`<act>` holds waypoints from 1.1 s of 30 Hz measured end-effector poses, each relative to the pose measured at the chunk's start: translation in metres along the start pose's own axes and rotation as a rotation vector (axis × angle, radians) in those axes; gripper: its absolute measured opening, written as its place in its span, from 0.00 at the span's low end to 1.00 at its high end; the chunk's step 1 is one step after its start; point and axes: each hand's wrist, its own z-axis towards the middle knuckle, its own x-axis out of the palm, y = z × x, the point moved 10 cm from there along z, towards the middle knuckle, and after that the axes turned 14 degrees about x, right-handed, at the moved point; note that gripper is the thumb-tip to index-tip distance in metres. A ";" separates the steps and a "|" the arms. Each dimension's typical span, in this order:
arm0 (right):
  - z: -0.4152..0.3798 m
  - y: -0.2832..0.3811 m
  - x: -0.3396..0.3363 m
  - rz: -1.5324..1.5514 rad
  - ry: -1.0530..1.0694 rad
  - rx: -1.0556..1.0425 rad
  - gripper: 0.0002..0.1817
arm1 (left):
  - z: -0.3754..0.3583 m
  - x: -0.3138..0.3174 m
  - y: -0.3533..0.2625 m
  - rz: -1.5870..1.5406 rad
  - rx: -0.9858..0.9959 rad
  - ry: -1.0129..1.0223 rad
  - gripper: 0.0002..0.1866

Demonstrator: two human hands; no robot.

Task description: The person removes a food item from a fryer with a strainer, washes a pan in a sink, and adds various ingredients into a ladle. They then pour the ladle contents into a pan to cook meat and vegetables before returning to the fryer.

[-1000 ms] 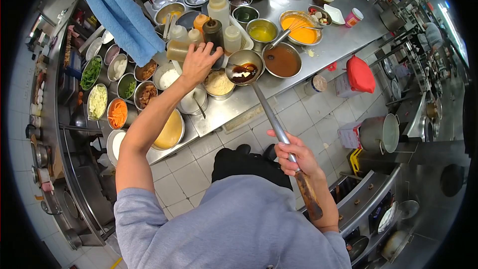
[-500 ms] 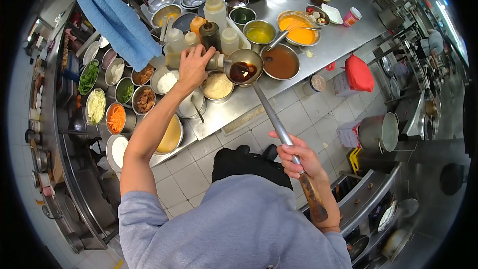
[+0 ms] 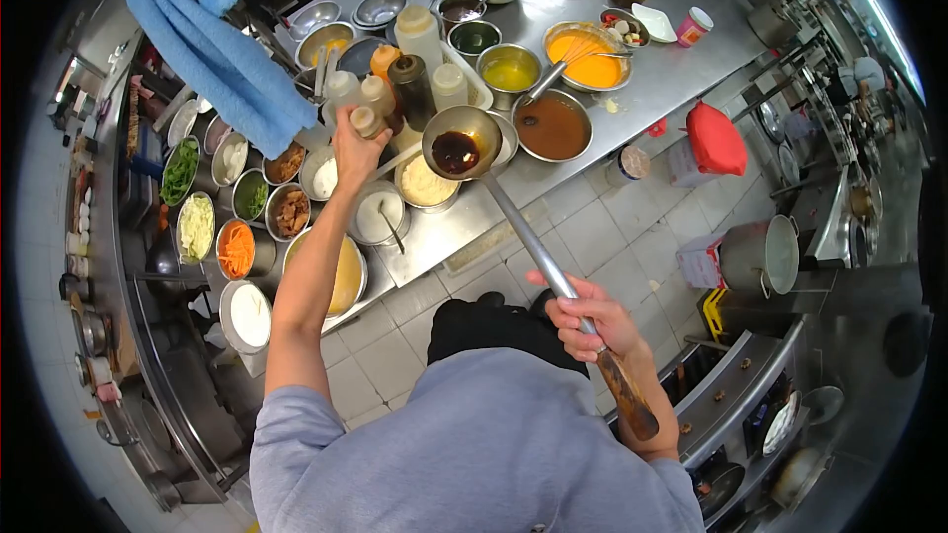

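My left hand (image 3: 355,150) is closed around a squeeze bottle (image 3: 365,121), which I hold among the other bottles (image 3: 413,99) at the counter. My right hand (image 3: 594,324) grips the long handle of the ladle (image 3: 523,234), whose cup, with dark sauce (image 3: 455,152) in it, sits between the container of pale crumbs (image 3: 425,185) and the bowl of brown liquid (image 3: 565,138), near the counter's (image 3: 434,237) edge.

Bottle (image 3: 366,122), earlier tipped at ladle (image 3: 460,144), now upright beside other bottles (image 3: 411,91) in left hand (image 3: 354,150); ladle shifted left.
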 end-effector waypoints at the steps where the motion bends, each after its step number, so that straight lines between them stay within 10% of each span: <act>1: -0.003 -0.002 -0.002 -0.001 -0.008 0.003 0.25 | 0.003 -0.006 0.002 0.115 0.037 -0.015 0.38; 7: -0.024 -0.009 -0.015 -0.020 -0.069 -0.030 0.26 | 0.045 0.002 -0.085 0.416 0.311 -0.019 0.39; 11: -0.037 -0.015 -0.023 -0.013 -0.127 -0.059 0.26 | 0.079 0.042 -0.084 0.638 0.061 0.319 0.39; 19: -0.059 -0.021 -0.034 0.004 -0.174 -0.131 0.26 | 0.082 0.044 -0.092 0.673 0.127 0.204 0.38; 25: -0.074 -0.021 -0.038 0.026 -0.220 -0.155 0.26 | 0.074 -0.025 -0.116 -0.263 0.383 -0.426 0.26; 28: -0.077 -0.018 -0.038 0.010 -0.238 -0.157 0.27 | 0.103 -0.035 -0.138 -0.772 0.449 -0.320 0.17; 33: -0.078 -0.012 -0.035 -0.001 -0.196 -0.179 0.27 | 0.088 0.015 -0.184 -0.743 0.187 0.239 0.27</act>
